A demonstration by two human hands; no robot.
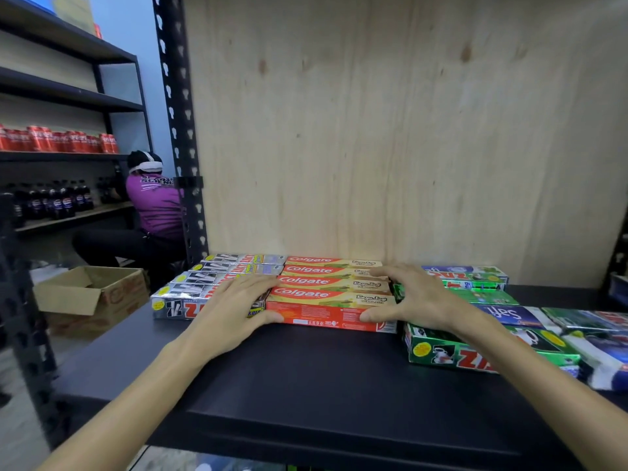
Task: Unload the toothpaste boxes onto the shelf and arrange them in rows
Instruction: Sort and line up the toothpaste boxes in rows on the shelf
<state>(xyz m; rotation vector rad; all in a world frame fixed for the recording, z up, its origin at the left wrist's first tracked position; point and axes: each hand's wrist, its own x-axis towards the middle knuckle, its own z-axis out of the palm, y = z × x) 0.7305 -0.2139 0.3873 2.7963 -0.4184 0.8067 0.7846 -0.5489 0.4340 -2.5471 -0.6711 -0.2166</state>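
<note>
Left hand: the left hand (234, 307) lies flat with straight fingers on the right end of the front silver box (176, 302), its fingertips reaching the left end of the front Colgate box (331, 309); the grip is apart and clamps nothing.
Right hand: the right hand (413, 299) is spread over the right end of the red boxes, thumb pressed on the front face of the front Colgate box and fingers arched over the ones behind; a loose bracket, not a closed pinch.
Task's thing: four red Colgate boxes (334, 277) lie side by side on the dark shelf (306, 375), in a row running back toward the plywood back panel (373, 130).
Key relation: the long axis of the boxes runs left to right, one hand at each end; my judgement is that the coming move is a squeeze inward and a push to square this block against the silver row (238, 268).
Unsorted stock: green boxes (452, 355) and a blue box (509, 314) lie askew just right of the right hand, overlapping one another.
Container: a cardboard carton (91, 294) stands open on the floor at left, beyond the shelf; nothing shows inside it from here.
Progress: two rows formed, the right-hand pile not yet arranged.
</note>
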